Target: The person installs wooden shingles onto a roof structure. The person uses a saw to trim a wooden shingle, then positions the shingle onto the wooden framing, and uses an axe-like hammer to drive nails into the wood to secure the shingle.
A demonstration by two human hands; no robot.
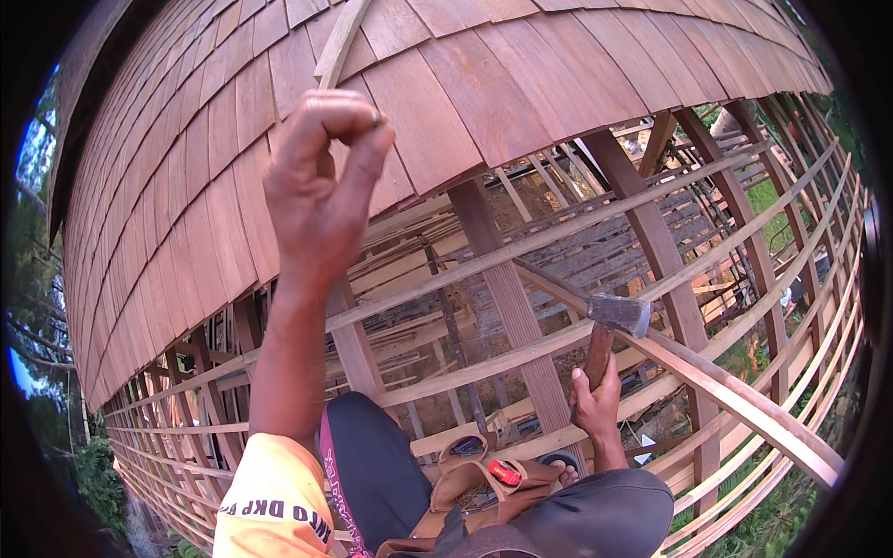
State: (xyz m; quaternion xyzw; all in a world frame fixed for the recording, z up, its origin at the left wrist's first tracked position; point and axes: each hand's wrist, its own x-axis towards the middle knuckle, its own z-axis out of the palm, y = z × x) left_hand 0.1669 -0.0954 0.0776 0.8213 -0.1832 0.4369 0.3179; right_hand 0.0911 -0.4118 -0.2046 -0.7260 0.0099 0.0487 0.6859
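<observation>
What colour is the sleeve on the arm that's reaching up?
Orange, with dark printed letters. The sleeve shows best at the bottom of the head view, below the raised left hand.

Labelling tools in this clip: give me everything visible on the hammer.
The hammer has a dull grey metal head, worn-looking, on a reddish-brown wooden handle. The right hand wraps the handle low down, below the head, in a closed grip. It stands nearly upright, tilted slightly right, head uppermost, in front of the wooden roof battens. The head overlaps a long slanting wooden strip; whether they touch cannot be told. The handle's lower end is hidden in the fist.
</observation>
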